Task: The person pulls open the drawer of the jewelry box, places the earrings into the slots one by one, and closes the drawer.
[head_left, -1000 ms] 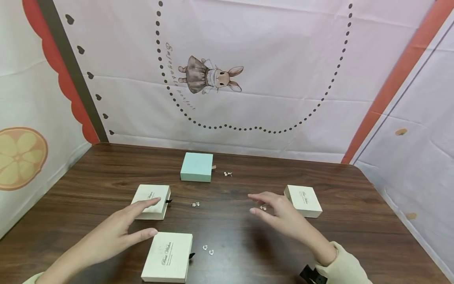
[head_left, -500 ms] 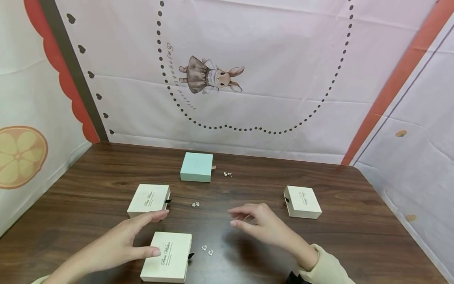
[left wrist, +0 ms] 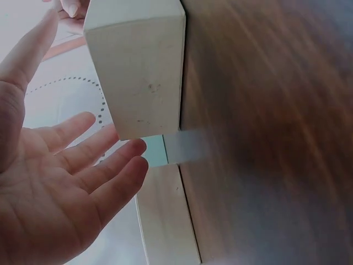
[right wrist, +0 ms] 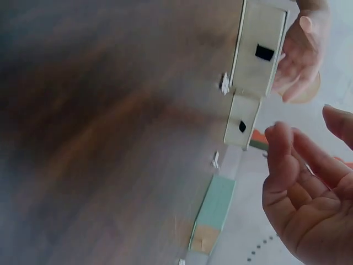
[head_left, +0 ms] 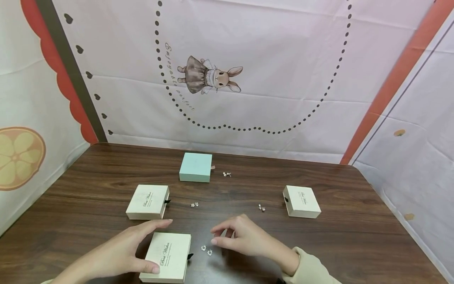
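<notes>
My left hand (head_left: pixel 118 250) reaches over the near cream gift box (head_left: pixel 173 252), fingers spread and thumb over its lid, gripping nothing. In the left wrist view the palm faces the side of that box (left wrist: pixel 138 72), fingers straight. My right hand (head_left: pixel 244 238) hovers just right of a pair of small round, wreath-like earrings (head_left: pixel 209 252) on the table. Its fingers are loosely bent, with a gap between thumb and forefinger and nothing held. A black pull tab (head_left: pixel 190 256) sticks out of the box toward the earrings.
Another cream box (head_left: pixel 148 201) with small earrings (head_left: pixel 194 204) stands behind. Farther back is a mint box (head_left: pixel 196 167) beside more earrings (head_left: pixel 227 174). At right a smaller cream box (head_left: pixel 303 201) has earrings (head_left: pixel 261 208) to its left. A printed cloth (head_left: pixel 276 79) hangs behind the table.
My right hand has moved left and nearer the body, from the right-hand earrings to the near pair. My left hand has shifted slightly nearer and right, over the near box.
</notes>
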The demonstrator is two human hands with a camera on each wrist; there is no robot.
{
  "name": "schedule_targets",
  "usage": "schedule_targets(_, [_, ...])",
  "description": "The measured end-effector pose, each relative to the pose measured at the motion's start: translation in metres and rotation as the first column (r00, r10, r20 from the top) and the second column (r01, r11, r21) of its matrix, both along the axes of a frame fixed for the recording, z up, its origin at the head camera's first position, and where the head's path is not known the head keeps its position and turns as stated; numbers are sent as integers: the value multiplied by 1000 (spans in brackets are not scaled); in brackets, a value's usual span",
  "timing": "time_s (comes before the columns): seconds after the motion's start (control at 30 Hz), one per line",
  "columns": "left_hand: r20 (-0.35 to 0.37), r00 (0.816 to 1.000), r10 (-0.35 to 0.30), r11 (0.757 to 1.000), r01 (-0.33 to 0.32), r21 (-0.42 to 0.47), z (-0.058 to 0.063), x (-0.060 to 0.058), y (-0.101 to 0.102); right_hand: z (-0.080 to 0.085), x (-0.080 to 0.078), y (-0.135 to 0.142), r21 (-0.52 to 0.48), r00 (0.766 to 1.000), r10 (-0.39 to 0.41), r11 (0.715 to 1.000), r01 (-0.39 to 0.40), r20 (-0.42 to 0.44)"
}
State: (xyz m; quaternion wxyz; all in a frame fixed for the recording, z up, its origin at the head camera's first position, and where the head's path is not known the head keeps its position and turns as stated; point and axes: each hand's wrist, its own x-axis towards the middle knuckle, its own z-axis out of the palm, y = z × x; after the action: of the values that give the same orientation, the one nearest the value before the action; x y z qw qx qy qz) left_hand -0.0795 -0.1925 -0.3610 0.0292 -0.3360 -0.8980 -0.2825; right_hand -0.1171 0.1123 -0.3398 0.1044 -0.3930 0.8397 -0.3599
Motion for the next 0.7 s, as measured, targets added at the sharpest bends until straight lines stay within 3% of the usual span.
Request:
schedule_targets(0.23, [99, 994, 36, 999, -31, -42, 0, 4, 3, -4, 4, -18, 122, 1000, 22, 992, -20, -9])
schedule_targets(0.5, [92, 995, -46, 998, 51, -49, -6, 2, 1, -5, 8, -29, 95, 994, 30, 995, -40, 101])
schedule_targets(0.7, [119, 990, -81, 995, 87, -44, -9, -3, -1, -7, 8, -34, 108, 993, 37, 993, -49, 113])
